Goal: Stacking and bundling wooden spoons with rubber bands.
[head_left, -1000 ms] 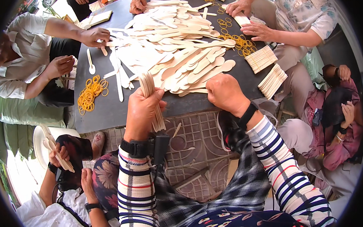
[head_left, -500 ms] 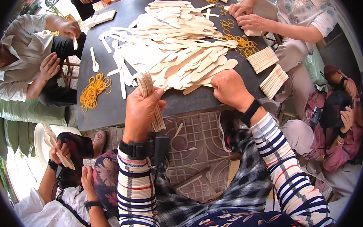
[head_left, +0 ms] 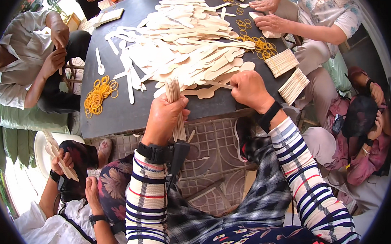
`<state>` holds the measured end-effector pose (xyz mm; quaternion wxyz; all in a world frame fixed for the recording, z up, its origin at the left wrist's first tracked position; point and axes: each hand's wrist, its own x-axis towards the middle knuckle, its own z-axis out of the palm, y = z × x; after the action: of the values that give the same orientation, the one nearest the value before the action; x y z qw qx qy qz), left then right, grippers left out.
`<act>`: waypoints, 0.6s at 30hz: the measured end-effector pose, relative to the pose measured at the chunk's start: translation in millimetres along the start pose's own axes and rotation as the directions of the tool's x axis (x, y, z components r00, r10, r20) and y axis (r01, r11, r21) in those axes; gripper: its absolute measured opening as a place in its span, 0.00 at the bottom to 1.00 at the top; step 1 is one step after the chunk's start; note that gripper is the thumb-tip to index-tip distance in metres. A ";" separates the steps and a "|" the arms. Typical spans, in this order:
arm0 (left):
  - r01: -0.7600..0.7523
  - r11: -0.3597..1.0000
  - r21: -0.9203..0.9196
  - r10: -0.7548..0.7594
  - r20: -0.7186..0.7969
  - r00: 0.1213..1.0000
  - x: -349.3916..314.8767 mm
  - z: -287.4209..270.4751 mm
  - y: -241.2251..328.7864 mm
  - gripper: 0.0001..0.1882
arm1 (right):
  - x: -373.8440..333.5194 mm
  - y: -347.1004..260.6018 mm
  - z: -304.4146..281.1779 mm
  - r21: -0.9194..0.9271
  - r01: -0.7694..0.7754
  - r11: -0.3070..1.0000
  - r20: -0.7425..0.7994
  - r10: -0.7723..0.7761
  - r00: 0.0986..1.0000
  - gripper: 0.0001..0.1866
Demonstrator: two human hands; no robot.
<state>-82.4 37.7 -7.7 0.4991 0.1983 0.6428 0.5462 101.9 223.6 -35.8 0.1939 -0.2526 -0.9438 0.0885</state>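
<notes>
My left hand [head_left: 165,117] is closed around an upright stack of flat wooden spoons [head_left: 175,106] at the near edge of the dark table [head_left: 115,115]. My right hand [head_left: 248,89] rests at the near side of a big heap of loose wooden spoons [head_left: 191,45], its fingers pinching the handle of one wooden spoon [head_left: 207,91] that lies on the table. Both forearms wear striped sleeves, with a dark band on each wrist.
A pile of yellow rubber bands [head_left: 97,94] lies on the table's left, more [head_left: 253,37] at its right. Two bundled spoon stacks [head_left: 288,73] sit at the right edge. Several other people sit around the table; one at lower left holds spoons [head_left: 60,160].
My right hand has slid left along the table edge and closed on a spoon handle. My left hand keeps the stack steady. The person at upper left raised a hand.
</notes>
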 end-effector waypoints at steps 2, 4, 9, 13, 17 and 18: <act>-0.028 0.999 -0.031 0.026 -0.053 0.998 5.3 -3.8 -1.5 0.09 | 0.6 -0.1 -6.2 0.051 -0.076 0.996 0.068 0.072 0.995 0.04; -0.017 0.998 -0.060 0.013 -0.065 0.998 8.6 -3.4 -0.5 0.10 | 2.0 1.7 -19.1 0.126 -0.226 0.966 0.227 0.193 0.954 0.06; -0.053 0.995 -0.083 0.048 -0.056 0.997 11.3 -6.7 -2.2 0.11 | 3.0 7.8 -41.9 0.281 -0.536 0.796 0.515 0.347 0.784 0.06; -0.053 0.997 -0.060 0.051 -0.040 0.998 15.0 -7.5 -5.0 0.11 | -3.2 10.3 -57.7 0.347 -0.611 0.711 0.610 0.323 0.723 0.04; -0.065 0.997 -0.029 0.062 -0.073 0.995 11.5 -12.6 -1.6 0.11 | -7.8 10.6 -75.5 0.364 -0.626 0.690 0.653 0.290 0.699 0.04; -0.063 0.998 -0.023 0.061 -0.086 0.994 9.8 -14.0 0.5 0.11 | -10.0 11.8 -81.9 0.371 -0.631 0.681 0.656 0.288 0.698 0.04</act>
<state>-98.6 38.6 -12.7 0.4567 0.1883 0.6499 0.5776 148.7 234.3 32.3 -0.0483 -0.3856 -0.7845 0.4832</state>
